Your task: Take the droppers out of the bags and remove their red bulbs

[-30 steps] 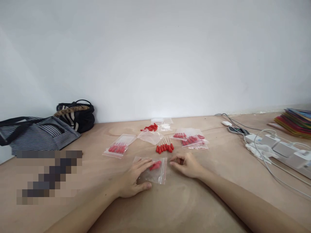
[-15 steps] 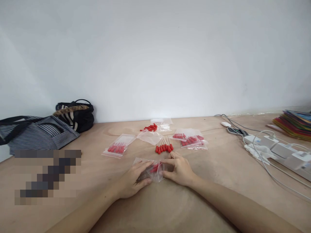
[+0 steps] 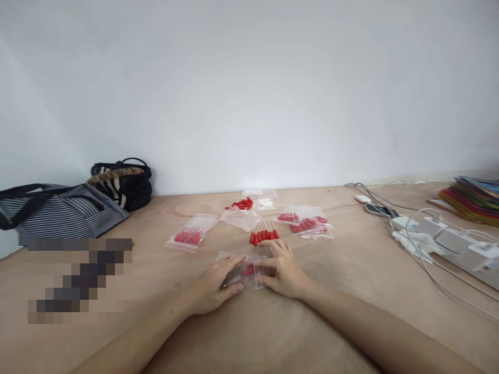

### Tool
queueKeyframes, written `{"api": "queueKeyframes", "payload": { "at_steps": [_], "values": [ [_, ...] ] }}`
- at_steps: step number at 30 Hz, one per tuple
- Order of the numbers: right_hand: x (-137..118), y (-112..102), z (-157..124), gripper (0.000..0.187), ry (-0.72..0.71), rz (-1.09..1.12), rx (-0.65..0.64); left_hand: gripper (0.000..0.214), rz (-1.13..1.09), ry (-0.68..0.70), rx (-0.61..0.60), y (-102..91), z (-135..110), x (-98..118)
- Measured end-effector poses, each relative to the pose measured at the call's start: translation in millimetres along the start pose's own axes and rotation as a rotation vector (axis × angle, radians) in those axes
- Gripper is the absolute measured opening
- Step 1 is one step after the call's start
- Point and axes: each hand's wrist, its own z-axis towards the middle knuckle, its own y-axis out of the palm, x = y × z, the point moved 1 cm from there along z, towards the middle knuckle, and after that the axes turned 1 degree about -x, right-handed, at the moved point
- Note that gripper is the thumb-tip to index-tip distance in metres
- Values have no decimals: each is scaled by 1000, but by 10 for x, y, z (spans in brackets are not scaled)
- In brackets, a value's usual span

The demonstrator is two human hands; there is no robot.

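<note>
Both hands are at a small clear zip bag (image 3: 249,282) lying on the table, with red-ended pieces (image 3: 248,270) inside. My left hand (image 3: 217,284) grips the bag's left side between thumb and fingers. At its right side, my right hand (image 3: 287,274) holds the edge by the zip strip with thumb and fingertips. Just beyond is a fanned row of thin sticks with red ends (image 3: 264,237), close to the right fingers. A filled zip bag (image 3: 191,234) sits to the left. Several more filled bags (image 3: 310,224) overlap at the right.
Behind the row are an open clear bag (image 3: 240,219), a pile of red pieces (image 3: 242,203) and a bag of thin sticks (image 3: 265,201). A striped bag (image 3: 70,215) and black bag (image 3: 134,189) stand left. Chargers (image 3: 454,241), cables and colourful folders (image 3: 470,197) lie right.
The right side of the zip bag has been flattened, and its zip strip now runs upright beside my right fingers. My right hand has shifted slightly; my left hand stays nearly in place.
</note>
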Motion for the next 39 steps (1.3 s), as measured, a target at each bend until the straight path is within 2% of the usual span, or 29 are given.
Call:
{"api": "queueKeyframes", "payload": {
  "at_steps": [3,6,15,20,23,26,28,33,36,39],
  "values": [
    [-24,17,29,38,10,-69,-82,56,-8,8,-11,-2,3,-1],
    [-52,9,53,36,4,-87,-113,54,-8,18,-21,7,1,-17],
    [-71,-24,63,25,16,-116,-114,55,22,73,-22,53,-5,-98],
    [-98,-50,45,26,-66,-34,-67,52,13,87,7,38,-6,-67],
    [-79,-104,21,12,-82,-7,-28,49,17,117,25,25,-5,-45],
    [-43,-140,6,12,-53,19,-40,49,29,115,20,22,2,-33],
    [-36,-141,9,18,-25,58,-78,49,33,120,18,23,7,-27],
    [-115,-92,42,26,120,170,-185,51,22,116,21,24,12,-20],
    [-175,-80,57,26,178,156,-222,51,6,118,21,22,8,-26],
    [-194,-127,68,20,157,84,-234,53,9,93,4,25,4,-39]
  ]
}}
